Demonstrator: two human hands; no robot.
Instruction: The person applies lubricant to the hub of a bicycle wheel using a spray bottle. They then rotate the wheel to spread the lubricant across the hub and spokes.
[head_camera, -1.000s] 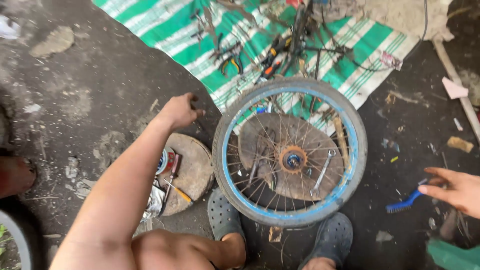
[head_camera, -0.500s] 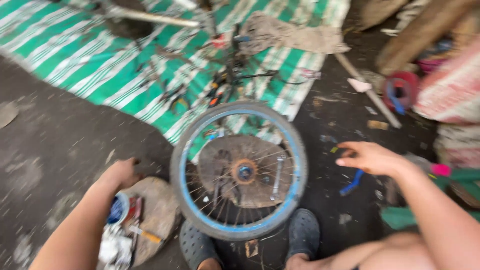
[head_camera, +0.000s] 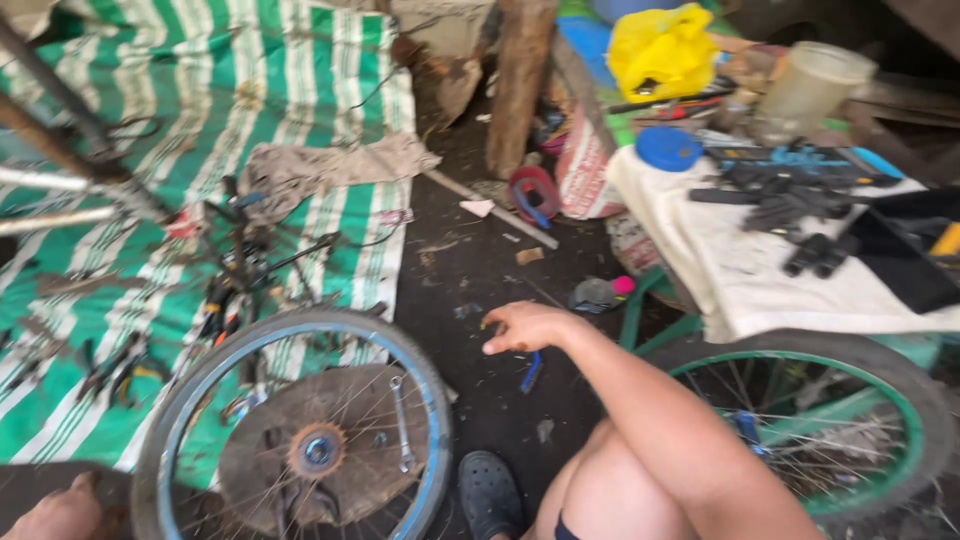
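A bicycle wheel with a blue rim (head_camera: 168, 430) and a rusty hub (head_camera: 317, 452) lies flat on the dark ground in front of me. A silver wrench (head_camera: 400, 420) rests on its spokes. My right hand (head_camera: 525, 326) hovers over the ground just right of the wheel with its fingers loosely curled downward and nothing in it. A small blue tool (head_camera: 530, 372) lies right below it. My left hand (head_camera: 58, 512) sits at the bottom left corner beside the rim, mostly cut off by the frame. My black clog (head_camera: 488, 490) is near the wheel's right side.
A green and white striped tarp (head_camera: 300, 80) holds scattered tools, bike frame parts (head_camera: 240, 260) and a rag (head_camera: 320, 165). At right stands a green-rimmed wheel (head_camera: 800, 365). Behind it, a white cloth-covered table (head_camera: 740, 280) carries black tools. A wooden post (head_camera: 520, 80) rises at the back.
The view has swung right and upward, bringing the table and green wheel into sight. My right hand has come in over the blue tool. My left hand now sits at the frame's corner.
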